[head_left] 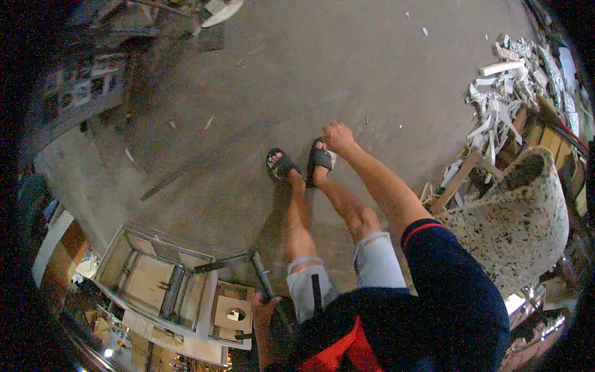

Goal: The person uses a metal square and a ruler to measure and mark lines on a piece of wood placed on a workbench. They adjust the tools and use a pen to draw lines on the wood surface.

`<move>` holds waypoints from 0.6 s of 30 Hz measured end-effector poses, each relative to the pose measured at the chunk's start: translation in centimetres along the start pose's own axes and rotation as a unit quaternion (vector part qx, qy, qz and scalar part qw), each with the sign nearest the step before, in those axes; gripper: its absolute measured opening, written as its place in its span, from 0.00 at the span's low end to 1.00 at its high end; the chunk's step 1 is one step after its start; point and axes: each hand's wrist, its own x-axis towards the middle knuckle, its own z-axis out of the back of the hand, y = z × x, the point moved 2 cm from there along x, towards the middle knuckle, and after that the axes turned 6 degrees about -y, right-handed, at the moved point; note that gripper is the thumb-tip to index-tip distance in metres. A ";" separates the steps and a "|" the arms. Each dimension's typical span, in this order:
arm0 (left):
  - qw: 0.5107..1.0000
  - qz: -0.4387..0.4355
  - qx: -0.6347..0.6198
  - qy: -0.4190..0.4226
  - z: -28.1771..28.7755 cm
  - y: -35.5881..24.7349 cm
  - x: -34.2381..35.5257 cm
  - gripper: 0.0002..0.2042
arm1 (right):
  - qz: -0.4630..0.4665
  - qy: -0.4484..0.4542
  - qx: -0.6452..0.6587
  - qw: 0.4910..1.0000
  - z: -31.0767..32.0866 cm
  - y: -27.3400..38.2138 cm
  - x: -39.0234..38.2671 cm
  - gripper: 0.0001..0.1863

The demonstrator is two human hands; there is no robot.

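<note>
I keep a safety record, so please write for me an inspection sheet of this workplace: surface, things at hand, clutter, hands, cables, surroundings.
Surface: grey-brown floor with small scattered bits.
Things at hand: panelled frame at lower left.
Clutter: heap of pale scraps at right, near a speckled curved piece.
Hands: right hand held out, nothing seen in it; left hand by the frame's right end, grip unclear.
Cables: nothing seen.
Surroundings: blurred grey structure, upper left.

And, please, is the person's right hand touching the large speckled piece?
No, the right hand shows beside the right sandal, well apart from the speckled piece.
</note>
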 end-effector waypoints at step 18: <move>0.990 0.133 -0.021 0.027 -4.0 -1.5 11.3 0.24 | 0.157 -0.063 -0.161 0.972 -18.5 -3.2 20.6 0.19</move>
